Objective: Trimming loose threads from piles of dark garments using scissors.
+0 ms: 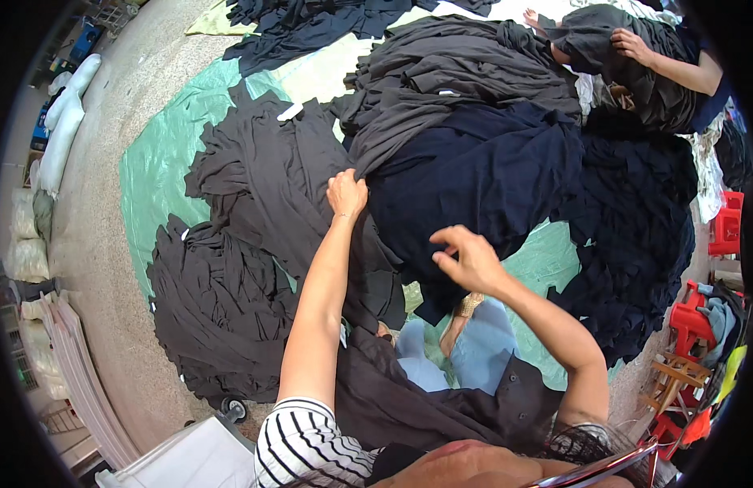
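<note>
My left hand (346, 193) is closed on the edge of a dark grey garment (279, 154) at the middle of the heap. My right hand (467, 256) hovers over the dark navy garments (474, 175), its fingers curved and apart with nothing between them. Behind my left hand, more grey garments (466, 61) lie heaped against the navy pile. Another heap of dark grey clothes (218, 305) lies at the near left. Across my lap rests a dark piece with a button (441, 415).
Green plastic sheeting (161, 171) lies under the heaps. At the far right a co-worker's hand (633, 47) rests on dark cloth. Red stools (692, 321) stand along the right edge; a white surface (189, 459) and a caster wheel (233, 409) are at the near left.
</note>
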The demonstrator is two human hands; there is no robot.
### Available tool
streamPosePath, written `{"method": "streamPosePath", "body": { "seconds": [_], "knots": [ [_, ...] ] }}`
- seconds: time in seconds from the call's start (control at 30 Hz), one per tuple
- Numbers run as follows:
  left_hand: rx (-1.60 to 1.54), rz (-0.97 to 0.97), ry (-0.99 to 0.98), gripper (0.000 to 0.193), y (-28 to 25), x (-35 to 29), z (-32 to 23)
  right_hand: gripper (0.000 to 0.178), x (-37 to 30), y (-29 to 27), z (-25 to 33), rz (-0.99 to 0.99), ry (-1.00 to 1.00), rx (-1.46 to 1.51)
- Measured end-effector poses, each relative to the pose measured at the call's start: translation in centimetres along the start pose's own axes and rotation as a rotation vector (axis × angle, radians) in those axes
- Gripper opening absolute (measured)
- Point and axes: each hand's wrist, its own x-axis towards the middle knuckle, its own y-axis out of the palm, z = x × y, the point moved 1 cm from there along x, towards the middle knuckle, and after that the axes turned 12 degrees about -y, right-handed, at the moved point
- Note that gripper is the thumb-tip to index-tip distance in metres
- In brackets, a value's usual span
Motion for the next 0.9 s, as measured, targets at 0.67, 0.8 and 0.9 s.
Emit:
{"method": "streamPosePath", "body": {
  "seconds": [0.67,0.8,0.9],
  "knots": [
    [-0.949,-0.235,0.198,0.058,-43.6,-24.5,-4.9,0.044,11.7,3.5,29.6,-0.255,-0.787,0.340],
    [-1.338,-0.510,0.323,0.057,-43.1,-27.8,3.4,0.033,13.8,7.0,34.0,-0.210,-0.791,0.735],
    [-1.111,-0.520,0.360,0.046,-37.3,-28.4,0.5,0.020,18.3,7.9,30.9,-0.314,-0.654,0.793]
  ]
}}
